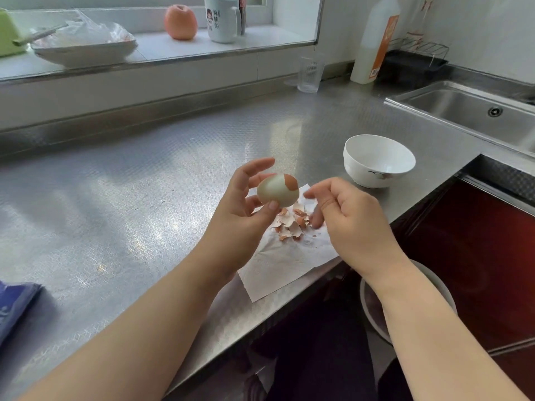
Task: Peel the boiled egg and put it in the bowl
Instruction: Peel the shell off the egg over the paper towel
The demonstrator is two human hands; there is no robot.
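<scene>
The counter [144, 183] carries a paper sheet [278, 264] with shell bits [291, 222] and, near it, the bowl [379, 160]. Left hand [243, 209] pinches the egg [277, 190] above the sheet. Right hand [347, 218], fingers loosely curled, holds nothing.

Left hand [246, 209] raised, thumb and curled fingers making a grip on the egg [277, 190]. Right hand [351, 224] hovering just beside, fingers loosely bent, holding nothing. Both forearms bare.
</scene>
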